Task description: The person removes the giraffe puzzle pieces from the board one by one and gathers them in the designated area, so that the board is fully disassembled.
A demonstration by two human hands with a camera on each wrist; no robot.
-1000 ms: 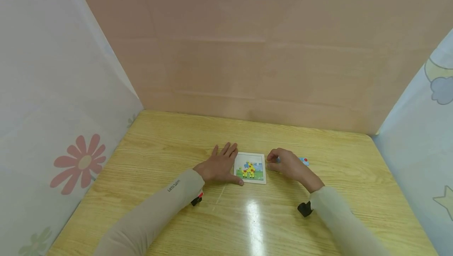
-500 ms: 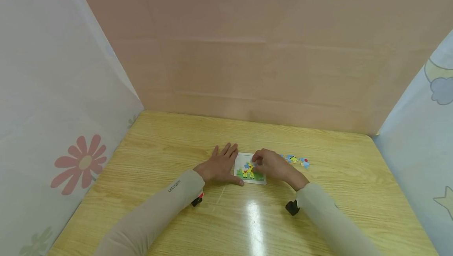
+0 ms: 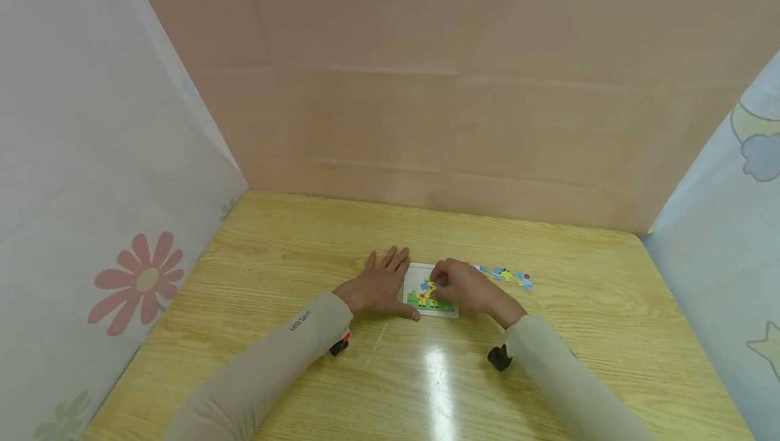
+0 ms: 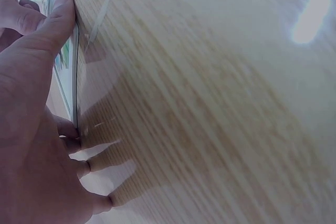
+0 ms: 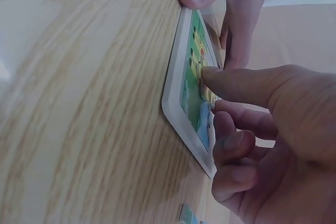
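Observation:
A small square jigsaw board point(image 3: 420, 270) with a pale frame lies on the table, its lower part filled with a yellow giraffe and green grass. My left hand point(image 3: 379, 288) lies flat with fingers spread along the left side, thumb at the near left corner. Over the middle of the board, my right hand point(image 3: 472, 290) pinches a puzzle piece point(image 5: 199, 71) between thumb and forefinger, right at the picture's surface. Its other fingers are curled, as the right wrist view shows. The fingers hide most of that piece.
Several loose puzzle pieces point(image 3: 504, 274), blue with yellow and red, lie in a row right of the board. A brown covering point(image 3: 378, 116) rises behind the wooden table point(image 3: 292, 238). Patterned white sheets point(image 3: 140, 177) stand at both sides.
My right hand has moved left from beside the board to over its middle with the puzzle piece, uncovering the loose pieces. Lately it has shifted only slightly. My left hand has stayed put.

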